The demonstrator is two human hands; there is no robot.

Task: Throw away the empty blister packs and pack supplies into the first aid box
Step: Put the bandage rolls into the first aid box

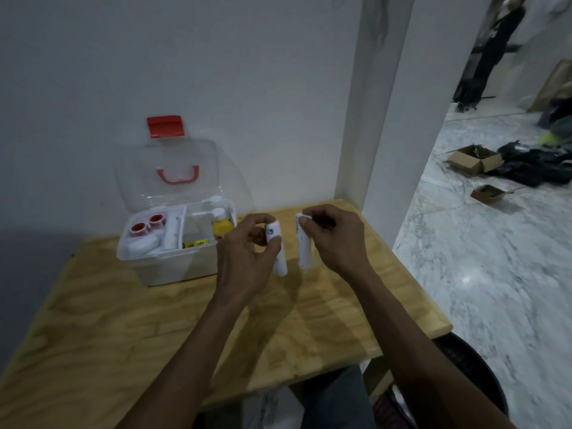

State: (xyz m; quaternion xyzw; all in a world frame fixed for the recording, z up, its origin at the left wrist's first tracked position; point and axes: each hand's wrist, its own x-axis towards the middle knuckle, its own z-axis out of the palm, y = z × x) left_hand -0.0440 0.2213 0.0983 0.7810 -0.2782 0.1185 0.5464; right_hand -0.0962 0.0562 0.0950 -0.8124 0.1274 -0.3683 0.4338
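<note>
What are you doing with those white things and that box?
A person at a wooden table holds one white tube in each hand. The left hand pinches the tube with a blue mark, and the right hand holds the longer white tube. The first aid box stands open beside them, with its clear lid up. A yellow bottle and red-and-white tape rolls are already inside.

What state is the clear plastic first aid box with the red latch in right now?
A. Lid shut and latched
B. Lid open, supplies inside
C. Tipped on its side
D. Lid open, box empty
B: the clear plastic first aid box stands upright, lid raised against the wall, a yellow bottle and red-and-white tape rolls inside.
</note>
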